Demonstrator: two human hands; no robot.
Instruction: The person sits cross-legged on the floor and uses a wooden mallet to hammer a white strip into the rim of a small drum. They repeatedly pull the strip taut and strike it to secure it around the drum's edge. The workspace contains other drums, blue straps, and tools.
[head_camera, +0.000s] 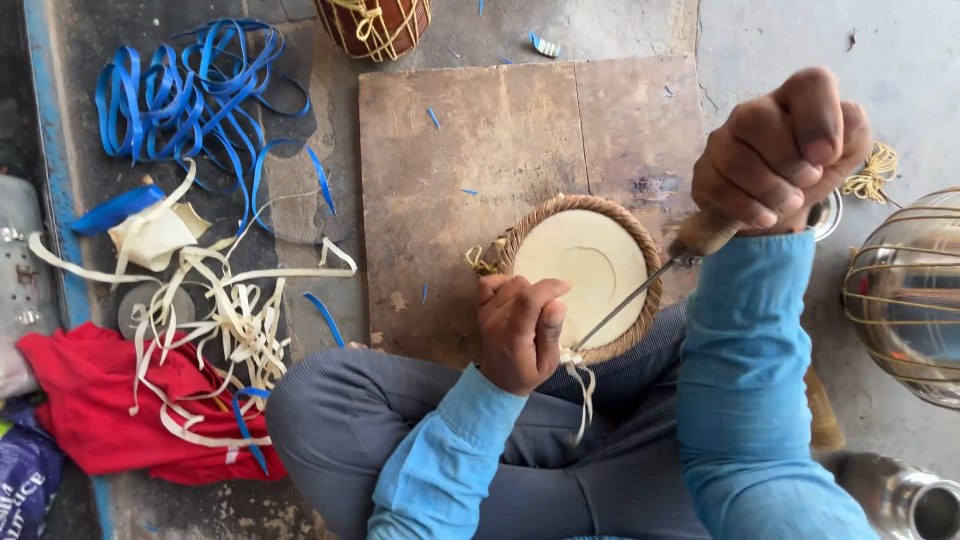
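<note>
Metal vessels stood at the right edge of the view: a rounded shiny pot (908, 295) bound with pale cane strips, and below it a steel container (905, 497) whose open mouth showed only darkness, so its contents could not be told. At the top edge sat a brown pot (375, 22) wrapped in yellowish cord. On the person's lap, overlapping a flat wooden board (470, 150) on the floor, rested a round disc (583, 272), pale in the middle and rimmed with brown woven cane. The left hand (520, 330) lay on the disc's near-left rim, fingers (548, 335) curled and clenched on the edge, just beside a knot of pale strip (578, 385) that hung down from the rim. The right hand (780, 150) was raised above the disc's right side, its fingers closed in a tight fist round the wooden handle of an awl (660, 280), whose thin metal shaft slanted down and left to the rim near the left thumb. Both forearms wore light blue sleeves. To the left on the floor lay a tangle of blue strips (180, 95), a heap of cream strips (225, 315) and a red cloth (100, 405).
</note>
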